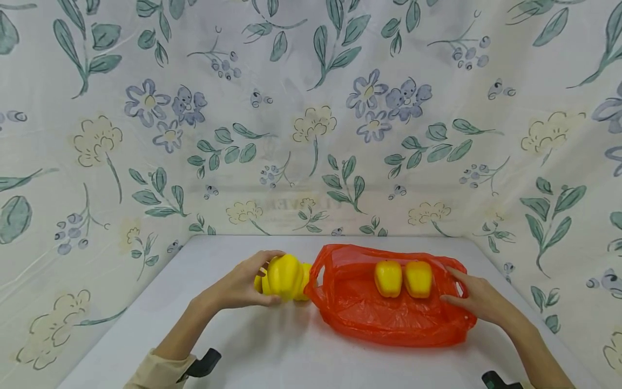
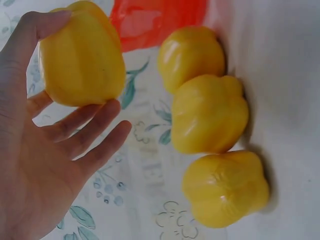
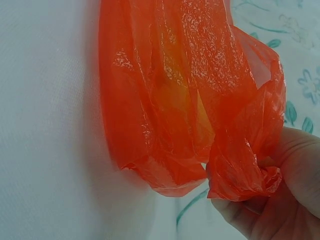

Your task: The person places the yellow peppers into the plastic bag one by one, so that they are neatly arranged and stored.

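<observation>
My left hand (image 1: 250, 281) holds a yellow bell pepper (image 1: 285, 276) between thumb and fingertips. The left wrist view shows this pepper (image 2: 82, 60) raised off the table, beside three more yellow bell peppers (image 2: 210, 115) lying in a row. In the head view the held pepper partly hides that row. A red plastic bag (image 1: 384, 321) lies spread with its mouth open, right of the row. Two yellow bell peppers stand side by side in it, a left one (image 1: 388, 279) and a right one (image 1: 418, 279). My right hand (image 1: 478, 298) pinches the bag's right handle (image 3: 245, 175).
The white table (image 1: 262, 351) runs back to a hanging cloth (image 1: 272, 119) printed with leaves and flowers, which also lines both sides. Dark devices sit at the left wrist (image 1: 204, 363) and the right wrist (image 1: 497, 380).
</observation>
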Demonstrator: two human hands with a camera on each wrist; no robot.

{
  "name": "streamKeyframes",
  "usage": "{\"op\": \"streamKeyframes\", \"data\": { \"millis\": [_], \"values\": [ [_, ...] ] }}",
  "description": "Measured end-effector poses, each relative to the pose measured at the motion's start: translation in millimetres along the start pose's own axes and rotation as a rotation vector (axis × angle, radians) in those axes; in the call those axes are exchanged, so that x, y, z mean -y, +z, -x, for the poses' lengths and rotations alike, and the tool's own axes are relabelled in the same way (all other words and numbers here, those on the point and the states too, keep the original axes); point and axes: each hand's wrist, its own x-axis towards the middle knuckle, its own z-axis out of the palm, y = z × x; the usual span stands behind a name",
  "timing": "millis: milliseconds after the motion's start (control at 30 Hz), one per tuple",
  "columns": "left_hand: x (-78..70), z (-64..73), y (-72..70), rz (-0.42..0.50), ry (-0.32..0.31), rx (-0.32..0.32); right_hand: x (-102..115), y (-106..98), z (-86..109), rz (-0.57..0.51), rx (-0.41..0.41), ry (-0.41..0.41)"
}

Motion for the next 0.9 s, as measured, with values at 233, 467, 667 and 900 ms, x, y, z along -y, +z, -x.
{"op": "streamKeyframes", "data": {
  "millis": [233,467,667,900],
  "values": [
    [-8.8,-17.2,-7.9,-0.026,0.035,-0.012,-1,-1,-1.0,0.006,-0.005,-0.003],
    [-20.9,-38.3,-5.6,-0.002,0.104,0.010,-2,0,-0.7,0.017,-0.013,-0.011],
    [-33.5,-62.3,5.0,0.014,0.155,0.052,-2,1,-0.2,0.019,-0.021,-0.021],
    [-44.7,-87.6,23.3,0.015,0.147,0.139,-3,-1,-0.7,0.024,-0.023,-0.031]
  ]
}}
